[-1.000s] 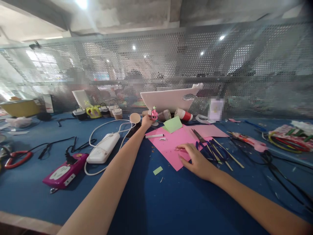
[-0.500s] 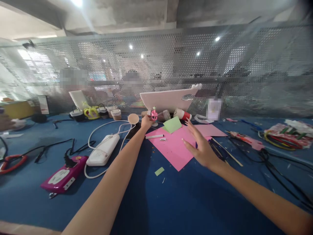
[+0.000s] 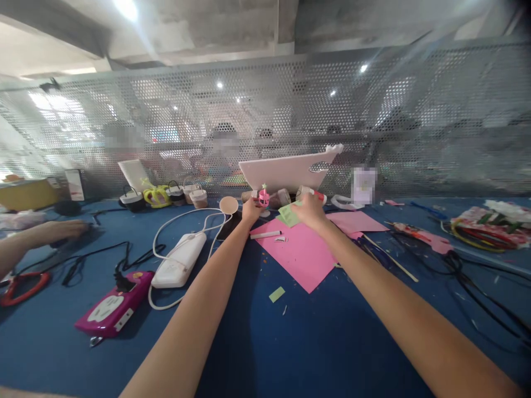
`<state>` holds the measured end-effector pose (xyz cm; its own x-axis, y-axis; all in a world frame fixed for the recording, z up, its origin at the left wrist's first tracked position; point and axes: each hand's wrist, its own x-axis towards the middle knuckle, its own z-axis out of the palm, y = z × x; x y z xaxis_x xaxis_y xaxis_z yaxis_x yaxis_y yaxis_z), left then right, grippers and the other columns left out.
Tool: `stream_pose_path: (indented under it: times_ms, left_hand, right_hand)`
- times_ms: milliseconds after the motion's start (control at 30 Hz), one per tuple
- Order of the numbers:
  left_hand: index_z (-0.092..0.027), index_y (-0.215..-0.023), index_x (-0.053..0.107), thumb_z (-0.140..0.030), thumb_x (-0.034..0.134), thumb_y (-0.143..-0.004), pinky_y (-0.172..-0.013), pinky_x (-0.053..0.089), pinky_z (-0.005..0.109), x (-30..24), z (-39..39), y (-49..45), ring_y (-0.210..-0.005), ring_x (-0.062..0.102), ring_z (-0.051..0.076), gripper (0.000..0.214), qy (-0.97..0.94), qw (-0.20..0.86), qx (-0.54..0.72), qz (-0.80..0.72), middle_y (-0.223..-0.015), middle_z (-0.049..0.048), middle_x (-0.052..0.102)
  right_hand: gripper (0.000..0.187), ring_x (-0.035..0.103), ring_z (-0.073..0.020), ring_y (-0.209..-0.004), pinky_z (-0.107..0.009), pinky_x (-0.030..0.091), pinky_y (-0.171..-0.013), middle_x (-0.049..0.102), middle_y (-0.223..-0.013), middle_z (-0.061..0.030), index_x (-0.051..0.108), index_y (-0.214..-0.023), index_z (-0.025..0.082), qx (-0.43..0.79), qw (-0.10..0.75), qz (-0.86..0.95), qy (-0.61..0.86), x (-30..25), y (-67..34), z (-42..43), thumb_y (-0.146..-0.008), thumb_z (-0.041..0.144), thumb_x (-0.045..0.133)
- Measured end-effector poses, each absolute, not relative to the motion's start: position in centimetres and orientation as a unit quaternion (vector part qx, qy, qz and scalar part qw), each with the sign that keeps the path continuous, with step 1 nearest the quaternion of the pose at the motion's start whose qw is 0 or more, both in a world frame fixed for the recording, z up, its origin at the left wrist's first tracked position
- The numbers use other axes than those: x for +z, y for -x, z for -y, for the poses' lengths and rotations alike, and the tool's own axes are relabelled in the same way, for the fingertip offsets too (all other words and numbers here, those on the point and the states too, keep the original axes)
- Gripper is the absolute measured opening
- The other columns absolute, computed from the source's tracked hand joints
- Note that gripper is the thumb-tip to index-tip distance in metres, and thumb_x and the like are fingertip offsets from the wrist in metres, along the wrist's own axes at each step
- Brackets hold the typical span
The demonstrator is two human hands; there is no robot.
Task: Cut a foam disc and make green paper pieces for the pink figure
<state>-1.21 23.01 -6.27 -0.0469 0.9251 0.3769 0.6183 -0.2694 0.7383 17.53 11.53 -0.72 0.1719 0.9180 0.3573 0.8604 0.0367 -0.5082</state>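
My left hand [image 3: 250, 210] is stretched far forward, its fingers closed on a small pink craft figure [image 3: 263, 197] with a green star on top. My right hand [image 3: 309, 210] has reached to the back of the table and lies over a green paper piece [image 3: 287, 215], close to a red-and-white paper cup [image 3: 316, 194] lying on its side; its fingers are hidden from me. Both hands are at the far edge of a large pink paper sheet [image 3: 301, 251]. A white marker [image 3: 265, 235] lies on that sheet.
A white power strip [image 3: 178, 260] with cable and a magenta device [image 3: 114, 305] lie at the left. Wooden sticks [image 3: 392, 258] and black cables [image 3: 464, 276] lie at the right. Another person's hand [image 3: 62, 229] rests at far left. A white foam board [image 3: 288, 168] leans on the perforated screen.
My right hand lifted off the pink sheet near the scissors and moved forward to the green paper by the cups. Another person's hand came in at the left. My left hand stayed.
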Motion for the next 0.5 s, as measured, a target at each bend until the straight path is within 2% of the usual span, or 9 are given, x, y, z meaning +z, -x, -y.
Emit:
stream_pose_path:
  times_ms: [100, 267, 367, 500]
  left_hand:
    - [-0.015, -0.102, 0.061, -0.017, 0.076, -0.064, -0.078, 0.049, 0.027, -6.2, -22.7, 1.2, -0.089, 0.068, 0.020, 0.040, -0.664, 0.173, 0.447, -0.574, -0.090, 0.0079, 0.074]
    - [-0.017, -0.100, 0.062, -0.015, 0.075, -0.064, -0.080, 0.048, 0.027, -4.8, -21.2, 1.0, -0.088, 0.068, 0.019, 0.038, -0.662, 0.167, 0.470, -0.560, -0.086, 0.0044, 0.074]
    - [-0.016, -0.101, 0.062, -0.014, 0.074, -0.064, -0.077, 0.048, 0.027, -3.3, -19.9, 0.4, -0.083, 0.068, 0.018, 0.039, -0.667, 0.167, 0.482, -0.542, -0.083, 0.0038, 0.074]
    - [-0.014, -0.102, 0.061, -0.014, 0.073, -0.065, -0.071, 0.049, 0.027, -1.9, -17.3, -1.0, -0.079, 0.068, 0.018, 0.039, -0.667, 0.175, 0.496, -0.527, -0.082, 0.0053, 0.073]
  right_hand:
    - [0.063, 0.044, -0.0426, -0.121, -0.049, 0.032, -0.098, 0.050, -0.124, -0.0336, 0.046, -0.121, -0.007, 0.022, 0.325, 0.592, 0.737, -2.2, -19.7, -11.9, -0.078, 0.035, 0.062]
    - [0.095, 0.051, -0.0424, -0.114, -0.046, 0.035, -0.096, 0.053, -0.117, -0.0358, 0.041, -0.122, -0.010, 0.037, 0.288, 0.600, 0.746, -4.2, -21.2, -12.2, -0.062, 0.056, 0.075]
    - [0.101, 0.048, -0.0435, -0.118, -0.047, 0.034, -0.097, 0.053, -0.118, -0.0359, 0.042, -0.123, -0.007, 0.023, 0.272, 0.623, 0.733, -4.8, -20.9, -12.1, -0.058, 0.065, 0.072]
    - [0.104, 0.044, -0.0462, -0.120, -0.050, 0.037, -0.092, 0.054, -0.118, -0.0330, 0.044, -0.123, -0.001, 0.052, 0.258, 0.621, 0.738, -4.9, -21.2, -12.3, -0.051, 0.068, 0.074]
